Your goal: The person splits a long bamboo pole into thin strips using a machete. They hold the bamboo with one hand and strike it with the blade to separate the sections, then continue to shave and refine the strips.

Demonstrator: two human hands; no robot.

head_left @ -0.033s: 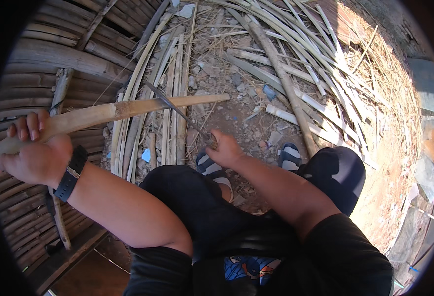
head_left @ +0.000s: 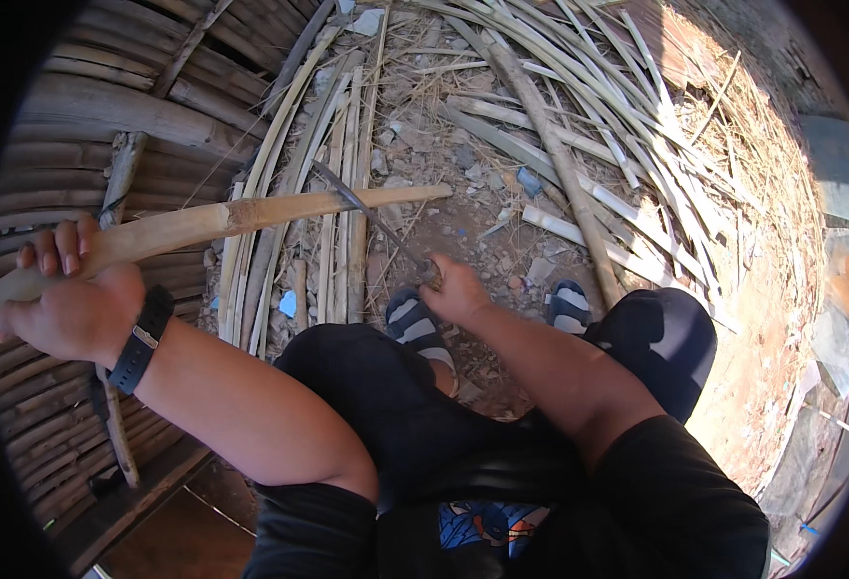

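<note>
A long split bamboo piece [head_left: 178, 229] slants across the left side, its narrow end reaching over the ground in front of me. My left hand [head_left: 82, 309] is closed around its wide end, fingers over the upper edge and thumb below. My right hand [head_left: 461, 291] grips the handle of a knife [head_left: 378, 221] with a dark, slim blade. That blade crosses the bamboo close to its narrow end; its tip extends past the far edge. Most of the knife's handle is hidden in my fist.
Pale bamboo strips [head_left: 347, 212] lie under the held piece, and more strips [head_left: 627, 207] are heaped at right with a long pole [head_left: 555, 154]. A bamboo slat wall [head_left: 77, 154] stands at left. Rubble and shavings cover the ground around my sandals [head_left: 417, 323].
My right hand and the knife have shifted right, toward the bamboo's narrow end. The left hand and the bamboo have barely moved.
</note>
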